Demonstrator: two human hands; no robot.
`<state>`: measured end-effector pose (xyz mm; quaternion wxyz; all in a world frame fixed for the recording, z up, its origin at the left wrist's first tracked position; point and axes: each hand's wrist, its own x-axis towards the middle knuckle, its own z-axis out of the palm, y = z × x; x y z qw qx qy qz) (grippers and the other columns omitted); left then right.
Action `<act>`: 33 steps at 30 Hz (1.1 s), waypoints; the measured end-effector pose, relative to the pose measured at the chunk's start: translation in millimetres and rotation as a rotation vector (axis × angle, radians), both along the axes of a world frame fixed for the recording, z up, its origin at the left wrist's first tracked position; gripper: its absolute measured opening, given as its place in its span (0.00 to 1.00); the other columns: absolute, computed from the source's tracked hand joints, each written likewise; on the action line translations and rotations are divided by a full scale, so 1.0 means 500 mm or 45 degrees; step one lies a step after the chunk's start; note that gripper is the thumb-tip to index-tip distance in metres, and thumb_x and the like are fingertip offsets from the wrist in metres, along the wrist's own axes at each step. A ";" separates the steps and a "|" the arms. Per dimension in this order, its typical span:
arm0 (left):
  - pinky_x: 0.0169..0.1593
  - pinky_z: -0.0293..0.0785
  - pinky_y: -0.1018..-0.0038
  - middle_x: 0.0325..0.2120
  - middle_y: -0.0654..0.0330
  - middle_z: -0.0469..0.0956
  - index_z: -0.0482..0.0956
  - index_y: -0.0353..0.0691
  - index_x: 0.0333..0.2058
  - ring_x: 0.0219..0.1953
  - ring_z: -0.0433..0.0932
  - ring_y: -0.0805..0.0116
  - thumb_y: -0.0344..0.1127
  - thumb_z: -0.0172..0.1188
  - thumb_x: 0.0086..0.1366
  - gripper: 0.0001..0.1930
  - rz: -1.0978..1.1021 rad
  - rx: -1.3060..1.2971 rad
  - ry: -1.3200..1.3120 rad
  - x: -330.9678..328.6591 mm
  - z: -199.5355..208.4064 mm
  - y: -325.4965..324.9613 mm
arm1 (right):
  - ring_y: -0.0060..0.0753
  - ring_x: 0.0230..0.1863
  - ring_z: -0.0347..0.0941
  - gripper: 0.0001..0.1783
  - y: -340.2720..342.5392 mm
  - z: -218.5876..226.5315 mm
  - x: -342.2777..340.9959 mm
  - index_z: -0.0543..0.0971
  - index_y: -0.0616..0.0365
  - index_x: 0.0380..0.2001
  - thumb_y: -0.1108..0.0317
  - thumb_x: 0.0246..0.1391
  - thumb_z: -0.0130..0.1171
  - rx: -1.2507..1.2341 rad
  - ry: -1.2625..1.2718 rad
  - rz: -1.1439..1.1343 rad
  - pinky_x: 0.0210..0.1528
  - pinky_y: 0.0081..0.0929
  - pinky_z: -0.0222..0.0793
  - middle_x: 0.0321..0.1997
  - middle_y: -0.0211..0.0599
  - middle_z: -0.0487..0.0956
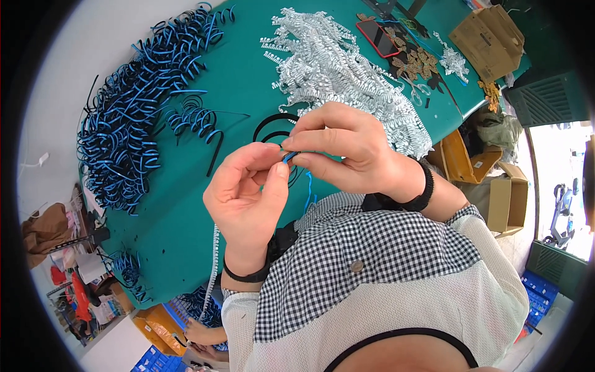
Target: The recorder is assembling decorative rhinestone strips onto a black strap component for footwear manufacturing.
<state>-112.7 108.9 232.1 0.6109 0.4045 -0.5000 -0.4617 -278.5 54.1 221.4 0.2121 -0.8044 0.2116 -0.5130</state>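
Observation:
My left hand [245,195] and my right hand [344,146] meet above the green table. Between them is a narrow blue-and-black ribbon [289,157], with thumb and fingertips pinching it from both sides. Its far end is hidden by the fingers. Black curved bands [263,124] arch out just behind the fingertips; whether they join the held ribbon I cannot tell. A thin blue strip [308,189] hangs below my right hand. Left of my hands lies a loose blue-and-black coil [195,121].
A large heap of blue-and-black coiled ribbon [127,124] covers the table's left side. White frilled trim [334,68] is piled behind my hands. Farther right are a red-edged phone [378,38], scissors [415,90], glittery brown pieces [416,64] and a cardboard box [488,43].

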 end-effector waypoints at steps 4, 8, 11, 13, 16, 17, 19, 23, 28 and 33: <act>0.40 0.76 0.78 0.35 0.54 0.76 0.73 0.27 0.38 0.35 0.77 0.71 0.16 0.56 0.54 0.11 0.030 -0.020 -0.002 -0.004 0.009 0.001 | 0.36 0.27 0.73 0.14 0.000 0.007 0.010 0.79 0.57 0.34 0.71 0.38 0.64 -0.045 -0.032 -0.064 0.27 0.27 0.70 0.31 0.37 0.76; 0.40 0.75 0.78 0.33 0.55 0.76 0.74 0.27 0.37 0.34 0.77 0.72 0.17 0.56 0.54 0.10 0.036 -0.036 0.054 -0.004 0.017 -0.004 | 0.36 0.27 0.73 0.15 0.006 0.026 0.011 0.78 0.58 0.33 0.73 0.36 0.65 -0.076 -0.009 -0.173 0.27 0.27 0.69 0.35 0.40 0.77; 0.39 0.75 0.79 0.32 0.55 0.77 0.74 0.27 0.37 0.34 0.77 0.72 0.18 0.57 0.54 0.10 0.040 0.000 0.089 -0.011 0.030 -0.005 | 0.35 0.27 0.73 0.14 0.008 0.031 0.012 0.77 0.59 0.31 0.75 0.35 0.65 -0.147 0.031 -0.217 0.27 0.25 0.70 0.39 0.43 0.78; 0.39 0.75 0.79 0.31 0.55 0.77 0.74 0.27 0.36 0.33 0.77 0.72 0.18 0.57 0.55 0.09 0.034 -0.002 0.104 -0.013 0.033 -0.007 | 0.35 0.27 0.73 0.14 0.009 0.034 0.014 0.77 0.58 0.30 0.76 0.34 0.66 -0.235 0.048 -0.234 0.28 0.25 0.70 0.39 0.43 0.78; 0.39 0.76 0.79 0.30 0.56 0.78 0.75 0.27 0.37 0.32 0.78 0.72 0.19 0.57 0.56 0.09 0.042 -0.009 0.129 -0.019 0.040 -0.011 | 0.34 0.27 0.73 0.15 0.004 0.039 0.021 0.77 0.59 0.30 0.76 0.33 0.65 -0.352 0.058 -0.327 0.27 0.24 0.70 0.38 0.42 0.78; 0.38 0.76 0.78 0.29 0.56 0.78 0.75 0.27 0.37 0.31 0.78 0.71 0.19 0.57 0.56 0.09 0.053 -0.016 0.137 -0.020 0.043 -0.010 | 0.35 0.27 0.72 0.14 -0.001 0.038 0.026 0.76 0.59 0.30 0.75 0.33 0.65 -0.427 0.017 -0.347 0.27 0.25 0.70 0.37 0.41 0.78; 0.38 0.76 0.78 0.29 0.56 0.78 0.75 0.27 0.37 0.32 0.78 0.71 0.19 0.56 0.56 0.09 0.055 -0.027 0.133 -0.021 0.043 -0.006 | 0.36 0.27 0.72 0.14 -0.002 0.041 0.026 0.76 0.59 0.30 0.74 0.34 0.65 -0.505 -0.024 -0.360 0.26 0.25 0.70 0.36 0.39 0.78; 0.39 0.77 0.77 0.31 0.54 0.78 0.75 0.27 0.39 0.33 0.78 0.71 0.19 0.56 0.56 0.10 0.057 -0.121 0.111 -0.021 0.043 0.001 | 0.37 0.29 0.73 0.14 0.000 0.057 0.023 0.76 0.60 0.30 0.74 0.34 0.65 -0.525 0.006 -0.334 0.26 0.25 0.72 0.35 0.41 0.78; 0.41 0.76 0.77 0.33 0.53 0.78 0.73 0.27 0.42 0.35 0.78 0.71 0.18 0.56 0.56 0.13 0.120 -0.178 -0.002 -0.028 0.054 0.006 | 0.38 0.28 0.74 0.14 0.002 0.072 0.015 0.76 0.60 0.29 0.73 0.33 0.65 -0.491 -0.009 -0.286 0.25 0.26 0.72 0.33 0.41 0.79; 0.42 0.75 0.77 0.33 0.51 0.78 0.72 0.27 0.44 0.36 0.78 0.71 0.17 0.55 0.56 0.15 0.104 -0.247 -0.095 -0.035 0.064 0.015 | 0.37 0.28 0.75 0.12 0.007 0.090 0.000 0.76 0.58 0.27 0.74 0.33 0.64 -0.415 0.008 -0.233 0.26 0.26 0.72 0.33 0.38 0.79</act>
